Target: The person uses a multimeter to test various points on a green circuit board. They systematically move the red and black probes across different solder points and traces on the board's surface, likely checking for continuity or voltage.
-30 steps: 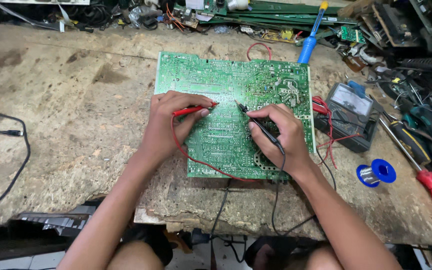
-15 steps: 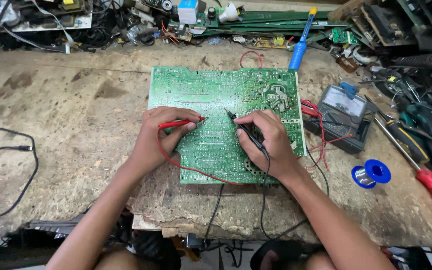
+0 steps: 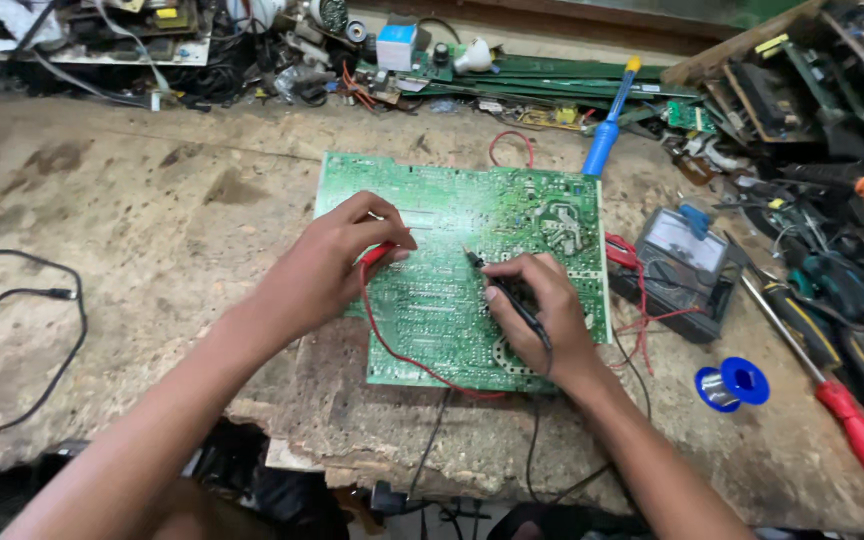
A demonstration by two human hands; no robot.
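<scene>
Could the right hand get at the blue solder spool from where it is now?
Probably yes. The solder spool lies in the open on the bench, right of the right hand, with only loose red leads between them. But that hand is holding the black probe on the green circuit board, so it would need freeing first.

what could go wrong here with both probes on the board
1. The circuit board lies loose on the rough workbench, its near edge close to the broken bench edge; pressing could shift it and make a tip skid.
2. The black probe in the right hand sits on densely packed solder points, so a slip might bridge two of them.
3. The red lead from the red probe in the left hand loops across the board and could snag.
</scene>
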